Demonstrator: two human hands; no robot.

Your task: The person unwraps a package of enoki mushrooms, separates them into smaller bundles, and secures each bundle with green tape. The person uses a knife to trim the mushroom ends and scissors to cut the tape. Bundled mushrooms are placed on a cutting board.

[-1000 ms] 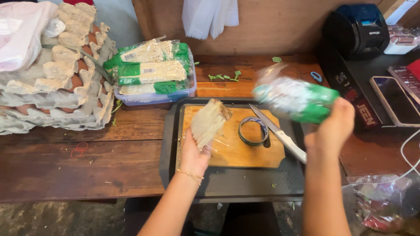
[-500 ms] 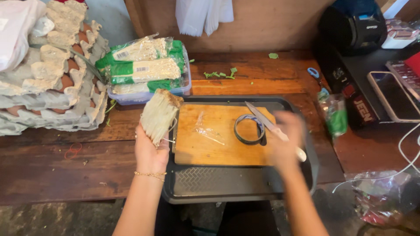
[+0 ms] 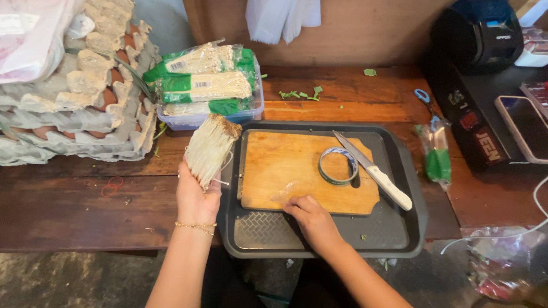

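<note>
Mushrooms held clear of the board

Left hand [image 3: 197, 197] is clamped on an unwrapped enoki bundle [image 3: 210, 147], roots up, at nine o'clock of the cutting board [image 3: 285, 165]. Right hand [image 3: 311, 218] pinches a clear plastic scrap [image 3: 286, 191] at the board's six o'clock edge, seemingly to bare the surface. Knife [image 3: 374, 170] lies at three o'clock.

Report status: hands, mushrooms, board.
Left hand gripping mushroom bundle, beside the tray. Right hand on cutting board, fingers at a plastic scrap. Knife untouched.

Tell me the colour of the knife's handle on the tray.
White, with a silver blade. The knife lies across the wooden cutting board; the head view shows it clearly.
</note>
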